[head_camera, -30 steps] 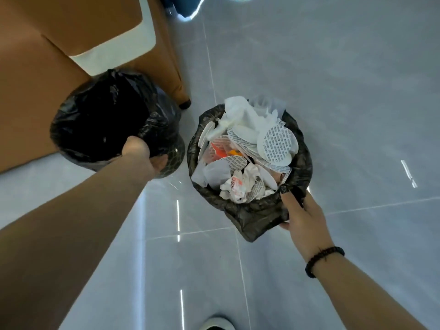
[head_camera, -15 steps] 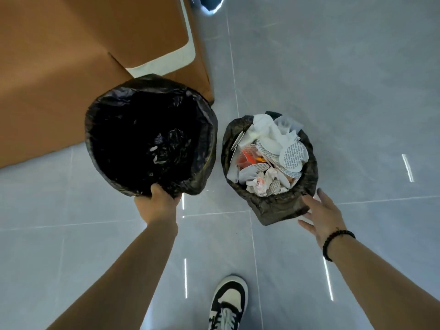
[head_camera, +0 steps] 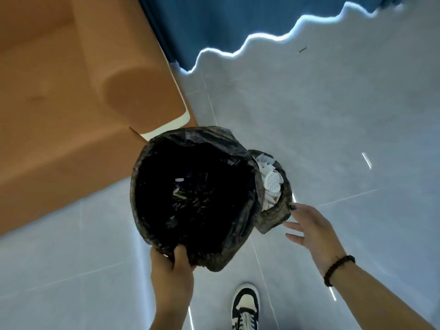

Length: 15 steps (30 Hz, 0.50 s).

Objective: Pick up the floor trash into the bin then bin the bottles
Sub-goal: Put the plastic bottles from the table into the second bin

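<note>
Since lifted, bin [head_camera: 152, 167] overlapping bag [head_camera: 273, 217].

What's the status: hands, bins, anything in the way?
Left hand grips large black-lined bin rim. Right hand open beside small paper-filled bin. Orange sofa close behind.

I read this as a living room or lounge. My landmark is the orange-brown sofa [head_camera: 71, 110]: its rounded armrest fills my upper left. Just right of it hangs a blue curtain [head_camera: 214, 25], daylight leaking under its wavy hem. Glossy grey floor tiles [head_camera: 333, 115] spread out from its base.
</note>
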Each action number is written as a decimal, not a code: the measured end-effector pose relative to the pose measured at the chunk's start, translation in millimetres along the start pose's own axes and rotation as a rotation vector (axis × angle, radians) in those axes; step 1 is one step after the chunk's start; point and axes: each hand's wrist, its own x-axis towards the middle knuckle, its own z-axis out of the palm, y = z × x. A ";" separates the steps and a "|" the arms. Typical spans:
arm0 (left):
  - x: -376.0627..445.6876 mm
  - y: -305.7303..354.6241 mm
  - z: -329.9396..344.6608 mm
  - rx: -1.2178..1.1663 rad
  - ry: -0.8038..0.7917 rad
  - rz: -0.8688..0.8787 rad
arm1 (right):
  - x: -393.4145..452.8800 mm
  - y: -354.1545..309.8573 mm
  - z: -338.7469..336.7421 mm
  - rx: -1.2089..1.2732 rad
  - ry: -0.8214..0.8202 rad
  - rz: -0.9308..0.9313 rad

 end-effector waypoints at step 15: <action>-212.6 -5.9 77.0 0.102 -0.395 -0.102 | -138.8 43.4 -187.5 0.010 0.281 -0.095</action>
